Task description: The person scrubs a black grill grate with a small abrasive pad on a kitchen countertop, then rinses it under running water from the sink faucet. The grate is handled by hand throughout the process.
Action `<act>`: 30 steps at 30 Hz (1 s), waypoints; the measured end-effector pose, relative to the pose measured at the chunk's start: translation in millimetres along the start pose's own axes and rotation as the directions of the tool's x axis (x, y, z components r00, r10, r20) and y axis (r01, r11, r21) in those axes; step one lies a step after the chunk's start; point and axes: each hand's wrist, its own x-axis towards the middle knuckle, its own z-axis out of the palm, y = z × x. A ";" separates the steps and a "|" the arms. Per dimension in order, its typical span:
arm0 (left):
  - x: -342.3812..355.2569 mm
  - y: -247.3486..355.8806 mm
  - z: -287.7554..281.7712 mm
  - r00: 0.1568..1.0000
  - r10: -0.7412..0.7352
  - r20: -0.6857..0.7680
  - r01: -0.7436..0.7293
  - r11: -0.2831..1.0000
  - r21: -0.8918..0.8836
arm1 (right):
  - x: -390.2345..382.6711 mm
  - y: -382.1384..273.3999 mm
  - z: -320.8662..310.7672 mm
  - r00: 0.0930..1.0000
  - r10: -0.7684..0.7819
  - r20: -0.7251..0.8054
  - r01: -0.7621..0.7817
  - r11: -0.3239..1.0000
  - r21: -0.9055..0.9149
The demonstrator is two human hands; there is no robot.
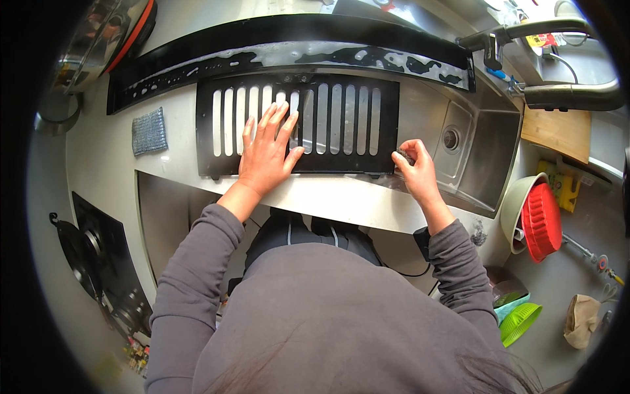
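Observation:
A black slotted grille panel (298, 164), like a range hood filter, lies on the steel counter and reaches over the sink's left side. My left hand (268, 148) rests on its slots, palm down with fingers spread. At the panel's right edge, my right hand (420, 172) pinches a small dark scrubber, which looks like steel wool (405, 156); the fingers partly hide it. Behind the grille lies a long black curved panel (289, 56) streaked with white suds.
A grey cloth pad (149, 131) lies left of the grille. The steel sink (489, 157) with its black faucet (571, 95) is at the right. Beyond stand a red basket (542, 222) and a wooden board (558, 131). A gas hob (111, 256) is at the left.

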 end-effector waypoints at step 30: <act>50.4 110.3 12.9 0.871 0.398 0.288 -0.205 0.827 -0.524 | 14.9 -3.0 -7.4 0.952 0.070 0.298 -0.170 0.930 0.326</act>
